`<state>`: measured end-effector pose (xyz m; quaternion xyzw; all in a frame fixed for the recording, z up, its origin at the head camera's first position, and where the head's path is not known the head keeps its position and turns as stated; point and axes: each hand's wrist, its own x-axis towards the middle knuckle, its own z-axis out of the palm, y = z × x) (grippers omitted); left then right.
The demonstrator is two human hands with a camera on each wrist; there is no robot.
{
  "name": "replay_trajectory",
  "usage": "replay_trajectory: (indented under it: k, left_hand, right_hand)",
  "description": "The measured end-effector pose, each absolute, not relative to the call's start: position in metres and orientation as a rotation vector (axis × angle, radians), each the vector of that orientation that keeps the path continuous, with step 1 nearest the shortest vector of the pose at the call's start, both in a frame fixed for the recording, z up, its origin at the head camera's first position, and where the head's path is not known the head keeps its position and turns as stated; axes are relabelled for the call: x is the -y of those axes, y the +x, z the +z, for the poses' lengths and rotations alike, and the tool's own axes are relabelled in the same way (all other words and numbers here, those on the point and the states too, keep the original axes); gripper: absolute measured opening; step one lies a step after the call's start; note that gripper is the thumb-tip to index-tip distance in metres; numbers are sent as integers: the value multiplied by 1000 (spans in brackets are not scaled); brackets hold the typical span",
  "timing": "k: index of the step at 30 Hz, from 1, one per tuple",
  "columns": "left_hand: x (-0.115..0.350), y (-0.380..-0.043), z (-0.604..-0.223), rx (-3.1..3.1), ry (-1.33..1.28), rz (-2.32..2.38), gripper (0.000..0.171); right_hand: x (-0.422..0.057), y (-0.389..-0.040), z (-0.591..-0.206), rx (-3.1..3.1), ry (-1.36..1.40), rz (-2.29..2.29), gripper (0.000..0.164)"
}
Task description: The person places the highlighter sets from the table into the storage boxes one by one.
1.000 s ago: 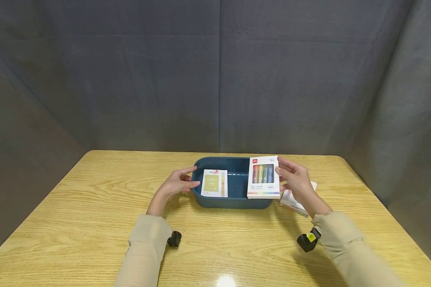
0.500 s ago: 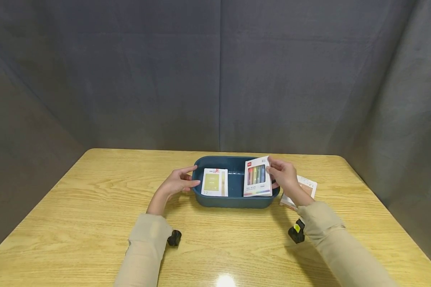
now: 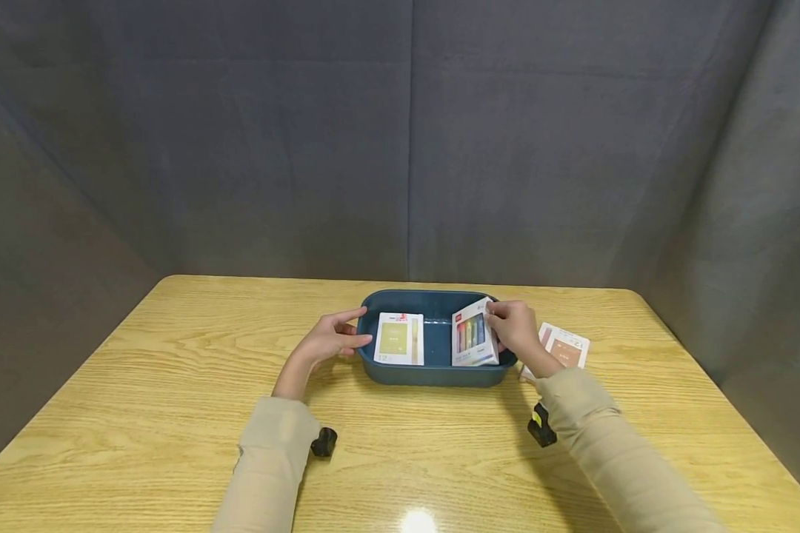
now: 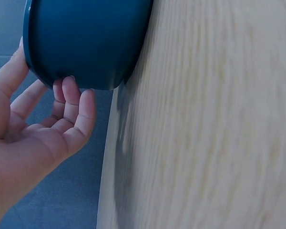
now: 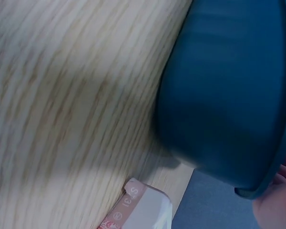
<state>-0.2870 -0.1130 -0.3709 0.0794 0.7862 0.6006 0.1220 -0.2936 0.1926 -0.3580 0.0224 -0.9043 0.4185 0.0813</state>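
In the head view a dark blue plastic bin (image 3: 433, 376) stands on the table. My left hand (image 3: 330, 337) holds its left end, thumb over the rim and fingers against the outer wall (image 4: 95, 52). My right hand (image 3: 516, 329) grips the right edge of a white box of coloured markers (image 3: 473, 335), whose window shows several bright pens. That box leans inside the bin's right half, its right side higher. A white box with a yellow-green panel (image 3: 400, 339) lies flat in the left half. In the right wrist view the bin hides most of my right hand (image 5: 276, 202).
Right of the bin, a white box with a brownish panel (image 3: 563, 348) lies on the wooden table (image 3: 407, 459), partly behind my right wrist. Dark grey curtains (image 3: 273, 148) hang behind the table and along both sides.
My right hand has moved left and down, carrying the box of markers from over the bin's right end into it. More of the brownish-panel box shows. My left hand stays put.
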Motion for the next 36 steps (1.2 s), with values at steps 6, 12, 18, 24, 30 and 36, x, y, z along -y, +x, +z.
replay_trajectory:
  k: [6,12,18,24,30,36]
  left_hand:
    - [115,-296,-382,-2306,222,1744,61]
    - [116,-293,-376,-2273,243,1756,62]
    - [112,-280,-360,-2265,245,1743,61]
    - [111,-273,-354,-2274,234,1739,60]
    - [111,-274,-355,-2265,232,1743,60]
    - [112,-274,-353,-2270,255,1739,60]
  right_hand:
    - [-187,-294,-359,2739,76,1096,20]
    - [-186,-295,-359,2775,111,980,14]
    - [-186,-294,-358,2839,179,814,7]
    - [-184,-293,-358,2907,256,692,20]
    - [-180,-292,-355,3000,203,684,15]
    - [-178,-293,-353,3041,191,661,15]
